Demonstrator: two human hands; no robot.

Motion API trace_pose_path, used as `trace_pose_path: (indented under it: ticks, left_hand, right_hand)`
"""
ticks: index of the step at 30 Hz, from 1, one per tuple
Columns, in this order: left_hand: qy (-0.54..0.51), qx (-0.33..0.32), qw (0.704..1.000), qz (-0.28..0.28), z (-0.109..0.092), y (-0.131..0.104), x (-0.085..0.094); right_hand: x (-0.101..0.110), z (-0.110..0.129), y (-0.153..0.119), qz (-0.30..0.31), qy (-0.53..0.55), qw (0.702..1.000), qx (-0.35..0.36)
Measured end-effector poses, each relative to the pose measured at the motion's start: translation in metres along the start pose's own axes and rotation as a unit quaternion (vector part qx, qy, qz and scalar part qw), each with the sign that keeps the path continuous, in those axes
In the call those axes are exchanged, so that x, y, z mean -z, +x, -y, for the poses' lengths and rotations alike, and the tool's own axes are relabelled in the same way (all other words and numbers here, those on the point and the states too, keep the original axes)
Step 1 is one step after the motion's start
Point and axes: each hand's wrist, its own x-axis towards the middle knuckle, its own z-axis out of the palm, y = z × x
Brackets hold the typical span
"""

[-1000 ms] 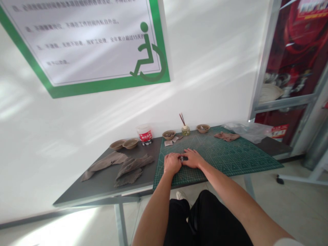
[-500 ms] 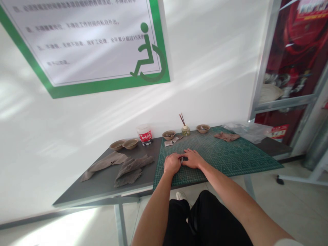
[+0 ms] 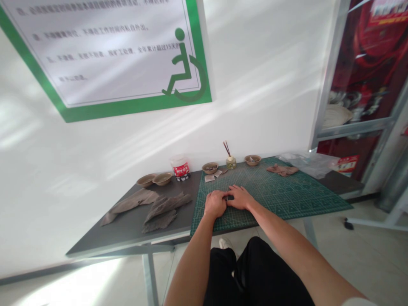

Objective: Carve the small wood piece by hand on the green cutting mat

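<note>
My left hand [image 3: 216, 204] and my right hand [image 3: 239, 198] meet over the green cutting mat [image 3: 270, 191], near its front edge. Between the fingertips shows a small dark piece [image 3: 230, 197], too small and too covered to name. The left fingers are closed and pressed together beside it. My right thumb and fingers curl round it from the other side. Just beyond the hands, small pale square pieces [image 3: 209, 178] lie on the mat, in front of a brown bowl [image 3: 210, 168] with small things in it.
Grey cloths [image 3: 167, 208] and two bowls [image 3: 162, 179] occupy the table's left part, with a red-labelled tub [image 3: 181, 168] behind. A reed diffuser [image 3: 231, 162], another bowl [image 3: 253, 160], a brownish cloth [image 3: 282, 170] and a clear plastic bag [image 3: 309, 163] line the back.
My left hand has shifted slightly right, and its fingers now cover more of the small piece. My right hand stays almost still.
</note>
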Motion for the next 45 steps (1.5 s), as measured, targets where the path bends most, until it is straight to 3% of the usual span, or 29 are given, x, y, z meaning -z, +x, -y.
trace_pose_path:
  ticks: [7,18,23,30,37,45]
  left_hand:
    - [0.006,0.071,0.997,-0.023,0.001,0.002,-0.001]
    - [-0.012,0.016,1.000,-0.004,0.008,0.006,-0.010]
    - [-0.008,0.005,1.000,-0.030,0.007,0.004,-0.010]
    - [0.019,0.081,0.995,-0.059,0.007,0.002,-0.009]
    - [-0.017,0.024,0.999,-0.032,0.013,0.007,-0.012]
    - [-0.008,-0.004,1.000,-0.027,0.007,0.003,-0.009]
  right_hand:
    - [-0.001,-0.001,0.001,-0.001,-0.006,1.000,-0.001]
    - [0.001,0.001,0.000,0.003,-0.003,1.000,-0.004]
    - [0.000,0.000,0.000,0.001,-0.004,1.000,-0.002]
    - [0.000,0.001,0.000,-0.001,-0.004,1.000,-0.005]
    - [0.000,0.001,0.000,-0.003,-0.005,1.000,-0.002]
    - [-0.001,-0.001,0.001,-0.001,-0.005,1.000,0.004]
